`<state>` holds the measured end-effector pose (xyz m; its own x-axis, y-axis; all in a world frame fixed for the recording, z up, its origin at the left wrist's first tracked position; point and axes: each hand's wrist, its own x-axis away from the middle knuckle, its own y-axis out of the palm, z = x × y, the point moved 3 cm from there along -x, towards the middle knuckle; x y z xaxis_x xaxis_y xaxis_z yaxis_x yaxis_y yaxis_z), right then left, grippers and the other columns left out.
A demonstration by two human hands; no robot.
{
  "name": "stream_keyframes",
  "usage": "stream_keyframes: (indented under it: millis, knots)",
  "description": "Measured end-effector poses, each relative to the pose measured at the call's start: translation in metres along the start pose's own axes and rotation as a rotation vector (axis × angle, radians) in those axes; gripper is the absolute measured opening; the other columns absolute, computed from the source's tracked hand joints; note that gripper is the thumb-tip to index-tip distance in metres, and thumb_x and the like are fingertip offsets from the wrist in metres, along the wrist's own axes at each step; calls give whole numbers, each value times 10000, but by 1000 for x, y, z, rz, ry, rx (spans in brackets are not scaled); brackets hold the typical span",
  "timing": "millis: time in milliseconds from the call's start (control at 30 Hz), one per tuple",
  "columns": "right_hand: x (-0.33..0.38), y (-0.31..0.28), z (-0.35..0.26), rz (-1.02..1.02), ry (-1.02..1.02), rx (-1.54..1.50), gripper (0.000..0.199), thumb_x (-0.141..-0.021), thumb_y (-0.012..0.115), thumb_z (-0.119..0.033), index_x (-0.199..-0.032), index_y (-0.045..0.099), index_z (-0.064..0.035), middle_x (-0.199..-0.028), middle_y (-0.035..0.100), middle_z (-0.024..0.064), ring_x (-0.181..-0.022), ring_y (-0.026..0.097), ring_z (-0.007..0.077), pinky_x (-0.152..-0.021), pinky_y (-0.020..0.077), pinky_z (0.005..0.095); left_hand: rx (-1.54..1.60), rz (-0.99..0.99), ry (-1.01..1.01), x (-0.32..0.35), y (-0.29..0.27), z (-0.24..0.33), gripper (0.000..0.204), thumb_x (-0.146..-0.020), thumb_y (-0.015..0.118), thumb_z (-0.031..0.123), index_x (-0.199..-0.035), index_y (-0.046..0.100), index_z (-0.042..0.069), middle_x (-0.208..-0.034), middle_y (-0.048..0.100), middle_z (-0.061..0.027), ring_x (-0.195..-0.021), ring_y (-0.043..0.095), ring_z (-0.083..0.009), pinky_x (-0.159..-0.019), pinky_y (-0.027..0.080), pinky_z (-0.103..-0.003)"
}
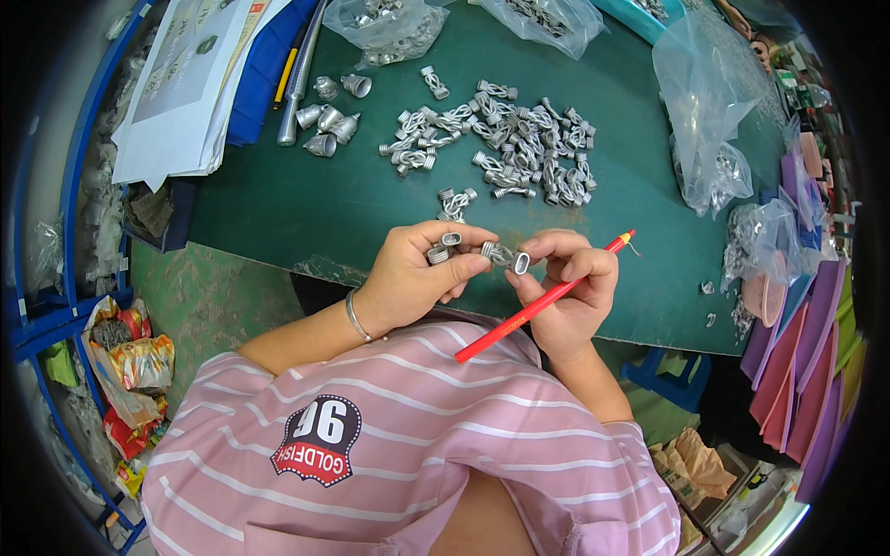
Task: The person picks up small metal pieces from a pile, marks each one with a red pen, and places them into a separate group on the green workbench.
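My left hand (408, 273) is closed on small silver twisted metal fittings with ribbed ends. One fitting (499, 253) spans the gap between my two hands, its oval open end turned up beside my right fingertips. Another fitting (439, 253) sticks out between the left fingers. Thumb and fingers of my right hand (575, 292) pinch the near end of the spanning fitting. That same hand also holds a red pencil (519, 320), slanting down toward my lap. Just beyond my left hand lie a few loose fittings (454, 204), partly hidden by the fingers.
A large pile of similar fittings (538, 139) lies on the green table (297, 204). Several silver cone-shaped caps (329, 120), a metal rod (298, 83) and papers (176, 93) are at left. Clear plastic bags (705, 102) stand at right; a blue stool (672, 375) is below.
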<state>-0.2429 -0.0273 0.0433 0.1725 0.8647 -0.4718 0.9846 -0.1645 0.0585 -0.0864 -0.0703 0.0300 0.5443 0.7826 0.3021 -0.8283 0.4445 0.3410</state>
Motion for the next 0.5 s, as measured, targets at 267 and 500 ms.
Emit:
stream_keyframes:
  millis: [267,500]
  knots:
    - [-10,1,-3,-60,-59,195,232,-735,548,131,-702,403,-48,-869,638,168,-768,611,255,-657,482,314,622,28,-252,-5,-1,0,222,-874,537,110,-1070,512,8,-777,536,-40,-553,456,-67,-417,343,-176]
    - [-12,1,17,-418,-47,650,260,-624,634,103,-695,440,-54,-807,585,108,-672,556,263,-581,452,312,341,87,-110,-4,-18,5,87,-835,589,64,-887,523,41,-609,411,40,-462,323,-22,-371,222,-165]
